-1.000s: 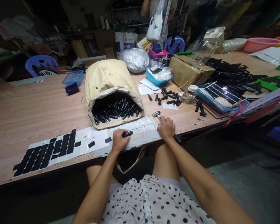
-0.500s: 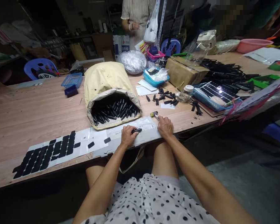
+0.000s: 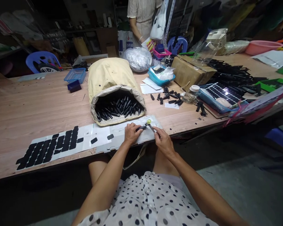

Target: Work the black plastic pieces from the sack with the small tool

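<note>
My left hand (image 3: 132, 134) is closed on a slim black tapered piece (image 3: 141, 128), holding it down on a grey-white board (image 3: 146, 138) at the table's front edge. In my right hand (image 3: 164, 142) is a small hammer (image 3: 149, 122) with a yellow-green head and metal handle. The hammer's head is at the right end of the black piece; whether they touch I cannot tell. Just behind my hands lies a cream cloth sack (image 3: 112, 72), its mouth facing me. Many similar black pieces (image 3: 126, 106) fill its opening.
To the left, white sheets (image 3: 85, 146) carry rows of black rounded patches (image 3: 43, 152). Loose black pieces (image 3: 172, 97), a cardboard box (image 3: 191, 70) and a blue basket (image 3: 217, 97) stand to the right. Behind the table is another person (image 3: 143, 18) beside a plastic bag (image 3: 159, 23).
My right hand has brought the hammer left, to the end of the black piece. My left hand keeps its hold. The person behind has lowered an arm toward the table.
</note>
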The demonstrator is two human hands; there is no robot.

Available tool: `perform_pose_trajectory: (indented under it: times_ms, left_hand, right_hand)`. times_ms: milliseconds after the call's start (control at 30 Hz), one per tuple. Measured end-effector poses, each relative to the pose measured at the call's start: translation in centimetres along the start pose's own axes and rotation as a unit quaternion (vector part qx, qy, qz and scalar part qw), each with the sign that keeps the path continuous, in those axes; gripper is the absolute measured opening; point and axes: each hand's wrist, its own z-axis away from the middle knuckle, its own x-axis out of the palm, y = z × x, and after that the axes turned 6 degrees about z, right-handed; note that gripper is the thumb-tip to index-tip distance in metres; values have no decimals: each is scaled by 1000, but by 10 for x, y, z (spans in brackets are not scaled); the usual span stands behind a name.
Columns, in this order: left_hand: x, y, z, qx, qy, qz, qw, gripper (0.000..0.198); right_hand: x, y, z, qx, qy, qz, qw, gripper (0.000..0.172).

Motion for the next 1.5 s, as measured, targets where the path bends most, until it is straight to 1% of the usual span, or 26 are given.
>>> perform_pose_trajectory:
  times_ms: [133, 233, 400, 500, 600, 667, 767, 867, 967, 1033, 1133, 1233, 1300, 1333, 1400, 1433, 1467, 1500]
  left_hand:
    - [0, 1, 0, -6, -5, 2, 1000, 17]
    - [-2, 6, 0, -28, -21, -14, 999, 19]
    - [-6, 16, 0, -55, -51, -46, 996, 22]
    - [-8, 21, 0, -65, -57, -51, 995, 23]
    - [-10, 23, 0, -80, -64, -47, 994, 23]
    - [-10, 24, 0, -84, -64, -43, 993, 23]
    - [-9, 24, -1, -83, -58, -39, 994, 22]
    - [-8, 26, 0, -80, -50, -35, 995, 22]
    - [-7, 26, 2, -77, -46, -31, 996, 21]
    - [-6, 24, 2, -71, -45, -27, 996, 20]
    - [-4, 19, -2, -55, -38, -23, 998, 17]
    - [-5, 16, 1, -16, -17, -14, 1000, 15]
    - [-7, 14, 14, 49, -6, 3, 999, 19]
    - [-8, 13, 26, 95, -9, 14, 995, 22]
    - [-10, 9, 59, 184, -42, 33, 982, 28]
    - [-10, 6, 77, 209, -70, 37, 975, 30]
    - [-10, 2, 95, 214, -102, 33, 971, 31]
    - [-9, -2, 111, 192, -132, 22, 972, 31]
  right_hand:
    - [0, -5, 4, -23, 15, 23, 999, 41]
    - [2, -4, 8, -25, 18, 26, 999, 40]
    - [3, -7, 7, -53, 43, -15, 998, 39]
    - [10, -11, 9, -74, 40, -38, 996, 40]
    - [17, -11, 10, -69, 33, -38, 996, 41]
    - [18, -6, 5, -61, 41, -29, 997, 41]
    - [12, 9, -17, -34, 56, 21, 998, 41]
    - [5, 29, -48, 47, 51, 111, 991, 42]
    - [4, 46, -73, 116, 23, 205, 972, 40]
    - [8, 52, -80, 130, 14, 246, 960, 37]
    - [15, 54, -79, 123, 25, 286, 950, 35]
    - [19, 52, -76, 117, 31, 311, 943, 35]
    - [20, 52, -75, 112, 29, 320, 940, 35]
    - [20, 52, -75, 110, 28, 323, 940, 35]
    - [21, 53, -75, 105, 27, 326, 939, 36]
    - [21, 54, -75, 103, 26, 328, 939, 36]
    - [21, 55, -76, 102, 26, 329, 939, 36]
    - [22, 55, -76, 101, 27, 330, 938, 35]
